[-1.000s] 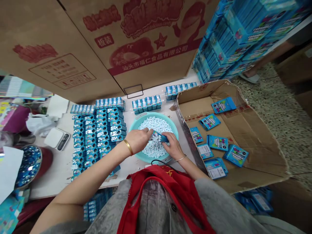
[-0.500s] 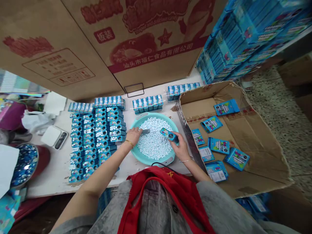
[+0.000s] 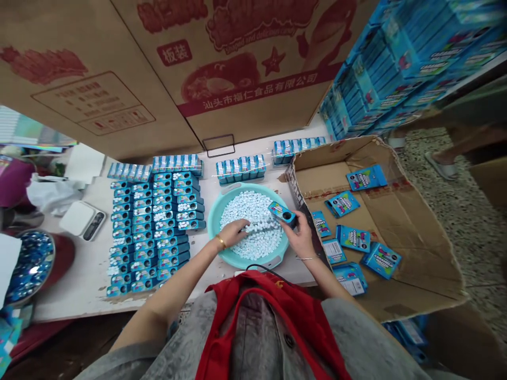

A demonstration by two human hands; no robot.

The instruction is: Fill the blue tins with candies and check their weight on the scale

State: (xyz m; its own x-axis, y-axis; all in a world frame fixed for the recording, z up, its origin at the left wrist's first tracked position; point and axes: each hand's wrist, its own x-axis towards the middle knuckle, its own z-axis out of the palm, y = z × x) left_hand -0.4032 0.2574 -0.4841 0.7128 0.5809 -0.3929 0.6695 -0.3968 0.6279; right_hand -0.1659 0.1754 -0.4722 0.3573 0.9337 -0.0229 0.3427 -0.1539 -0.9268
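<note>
A turquoise basin [image 3: 214, 224] in front of me holds a heap of small white candies [image 3: 253, 247]. My left hand [image 3: 233, 233] is closed on the handle of a small scoop [image 3: 264, 226], which lies low over the heap and carries candies; its outline is blurred. Fingers wrapped round it, my right hand [image 3: 300, 235] holds a blue candy box [image 3: 282, 212] above the basin's right side. The box's end with a dark round hole faces up. To the left of the basin stand rows of blue boxes [image 3: 144, 237], some with white candies at their holes.
An open cardboard carton [image 3: 420, 253] at the right holds several blue packs. Large brown cartons [image 3: 134, 89] wall off the back, and blue packs [image 3: 380, 79] are stacked at the back right. A white scale [image 3: 84, 220] and a pot of shiny blue pieces [image 3: 65, 252] are at the left.
My left hand and the scoop have moved right, from the basin's left rim into the candies, and the scoop now carries some. The blue box has shifted slightly right. A person's legs appear at the right.
</note>
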